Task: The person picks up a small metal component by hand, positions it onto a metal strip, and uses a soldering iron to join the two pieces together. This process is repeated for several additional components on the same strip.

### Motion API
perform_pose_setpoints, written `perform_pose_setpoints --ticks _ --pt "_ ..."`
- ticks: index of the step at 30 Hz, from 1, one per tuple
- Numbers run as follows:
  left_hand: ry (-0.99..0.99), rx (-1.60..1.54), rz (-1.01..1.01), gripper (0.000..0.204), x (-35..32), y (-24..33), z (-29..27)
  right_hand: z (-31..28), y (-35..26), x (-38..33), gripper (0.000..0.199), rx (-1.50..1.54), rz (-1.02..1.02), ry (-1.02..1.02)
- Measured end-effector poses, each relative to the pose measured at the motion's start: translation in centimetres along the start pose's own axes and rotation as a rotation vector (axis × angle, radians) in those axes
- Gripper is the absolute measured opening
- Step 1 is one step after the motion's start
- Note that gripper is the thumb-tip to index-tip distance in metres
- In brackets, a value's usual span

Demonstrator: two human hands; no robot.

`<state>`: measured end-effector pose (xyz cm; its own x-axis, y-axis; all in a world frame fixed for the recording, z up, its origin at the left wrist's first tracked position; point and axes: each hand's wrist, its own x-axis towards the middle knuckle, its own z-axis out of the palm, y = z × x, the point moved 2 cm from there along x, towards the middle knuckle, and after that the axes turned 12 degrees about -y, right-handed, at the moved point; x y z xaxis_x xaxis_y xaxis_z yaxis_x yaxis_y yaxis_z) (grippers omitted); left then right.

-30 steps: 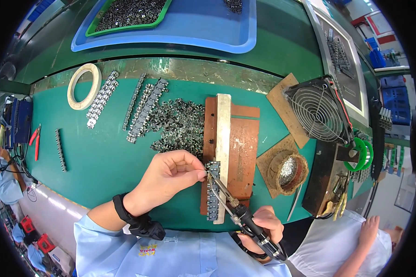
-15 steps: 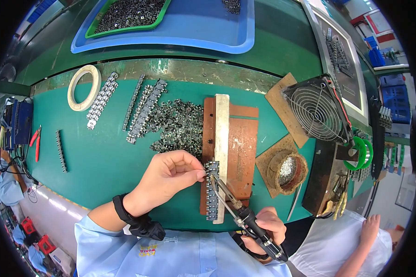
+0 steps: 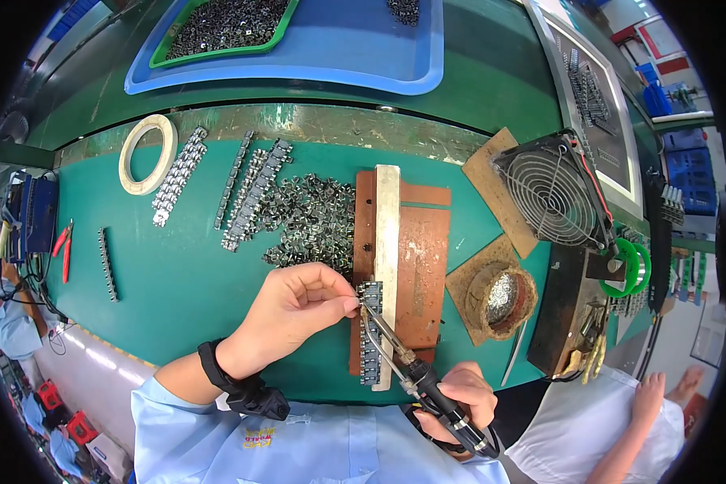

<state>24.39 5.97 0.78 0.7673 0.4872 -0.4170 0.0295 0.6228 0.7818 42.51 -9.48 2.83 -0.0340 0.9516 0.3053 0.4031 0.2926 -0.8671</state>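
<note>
Soldering, apparently: gripping iron (image 3: 421, 374) in curled right hand (image 3: 469, 395), aimed at chip strip (image 3: 369, 348) along metal bar (image 3: 388, 226); pinching left hand (image 3: 302, 308) at strip's edge, any held piece hidden. Calls next for steadiness.

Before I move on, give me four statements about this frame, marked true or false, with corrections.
1. The right hand holds a black-handled soldering iron. True.
2. The left hand grips red-handled metal pliers. False: it pinches at a dark component strip's edge.
3. The round off-white tape roll lies left of the square black fan. True.
4. A red metal bowl stands at upper left. False: a green plastic tray does, inside a blue plastic tray.
</note>
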Motion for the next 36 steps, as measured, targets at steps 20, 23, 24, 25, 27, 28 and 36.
perform_pose_setpoints --ticks 20,23,24,25,27,28,36 --pt "0.001 0.056 0.046 0.007 -0.2 0.1 0.1 1.8 0.9 -8.4 0.044 -0.403 0.315 0.469" --pt "0.001 0.064 0.052 0.006 -0.5 0.6 -0.2 1.8 0.9 -8.1 0.043 -0.322 0.233 0.443" --pt "0.105 0.261 0.125 0.006 -0.8 1.3 -0.6 1.8 1.0 -7.8 0.043 -0.267 0.195 0.41" --pt "0.21 0.459 0.198 0.006 -1.2 2.1 -1.0 1.9 1.0 -7.5 0.043 -0.21 0.157 0.378" --pt "0.315 0.66 0.272 0.007 -1.6 2.8 -1.6 2.1 1.4 -6.9 0.041 -0.195 0.127 0.372" --pt "0.332 0.794 0.316 0.009 -1.7 3.1 -1.8 2.3 1.7 -6.7 0.04 -0.182 0.099 0.363" --pt "0.303 1.278 0.454 0.018 -1.0 1.5 -0.7 2.8 2.4 -6.3 0.04 -0.163 0.054 0.344"
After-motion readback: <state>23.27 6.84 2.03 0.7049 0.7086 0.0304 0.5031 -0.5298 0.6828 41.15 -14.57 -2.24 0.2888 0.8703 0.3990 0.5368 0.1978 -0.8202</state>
